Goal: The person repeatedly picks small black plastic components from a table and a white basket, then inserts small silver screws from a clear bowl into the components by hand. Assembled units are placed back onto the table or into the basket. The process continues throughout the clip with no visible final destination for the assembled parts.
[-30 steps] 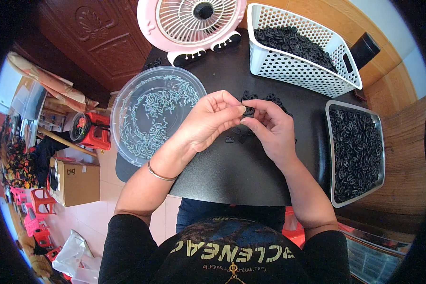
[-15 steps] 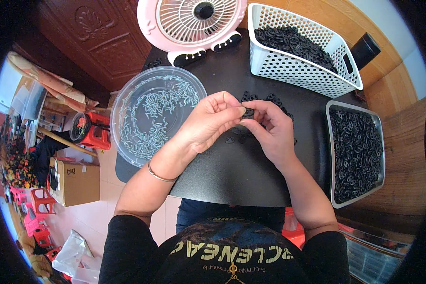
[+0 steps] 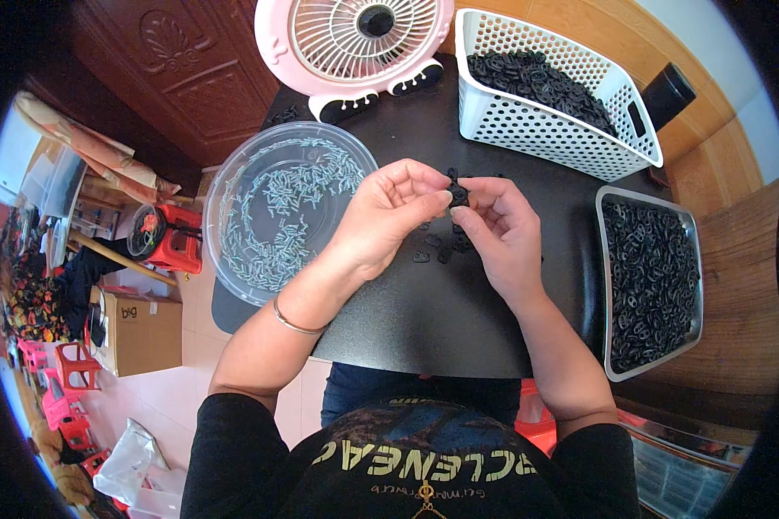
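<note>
A small black plastic piece (image 3: 457, 192) sits pinched between the fingertips of both hands, held above the dark table (image 3: 424, 311) near its middle.

Pink desk fan (image 3: 355, 43) at the far table edge, red stool (image 3: 175, 249) and cardboard box (image 3: 138, 333) on the floor left.

Over the middle of the black counter (image 3: 459, 303), the left hand (image 3: 389, 216) and right hand (image 3: 502, 233) meet, fingers (image 3: 437, 201) pinching a small black part (image 3: 457, 192) between them. Loose black pieces (image 3: 437, 251) lie just beneath. A clear round tub (image 3: 234, 173) of pale bits overhangs the counter's left edge.
</note>
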`<state>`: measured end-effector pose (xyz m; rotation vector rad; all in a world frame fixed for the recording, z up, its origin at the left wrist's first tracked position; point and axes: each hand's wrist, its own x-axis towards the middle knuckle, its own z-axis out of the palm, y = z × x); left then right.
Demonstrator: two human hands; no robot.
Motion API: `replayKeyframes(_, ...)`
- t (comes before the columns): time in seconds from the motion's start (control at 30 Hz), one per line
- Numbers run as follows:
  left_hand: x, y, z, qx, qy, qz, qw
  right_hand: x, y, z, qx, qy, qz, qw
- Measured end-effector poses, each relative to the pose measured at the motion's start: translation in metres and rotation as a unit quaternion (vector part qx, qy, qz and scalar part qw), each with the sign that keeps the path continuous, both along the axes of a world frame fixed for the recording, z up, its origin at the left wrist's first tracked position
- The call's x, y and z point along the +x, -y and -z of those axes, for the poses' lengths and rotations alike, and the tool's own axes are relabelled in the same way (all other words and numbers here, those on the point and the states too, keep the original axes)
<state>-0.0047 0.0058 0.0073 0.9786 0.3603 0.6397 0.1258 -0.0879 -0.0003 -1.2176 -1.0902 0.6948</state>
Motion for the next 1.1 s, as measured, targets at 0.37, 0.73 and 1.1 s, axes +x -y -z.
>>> replayKeyframes(0.37, 0.001, 0.002, -0.001, 0.004, -0.008, -0.002, 1.000, 0.005, 0.002, -0.003, -0.030, -0.088, -0.044, 0.995)
replayKeyframes(0.73, 0.001, 0.003, 0.001, -0.002, 0.005, -0.012, 1.000, 0.003, 0.002, -0.004, -0.030, -0.117, -0.049, 0.992)
replayKeyframes(1.1, 0.005, 0.008, 0.003, 0.001, 0.012, -0.034, 0.999, -0.001, 0.001, -0.002, -0.025, -0.165, -0.039, 0.985)
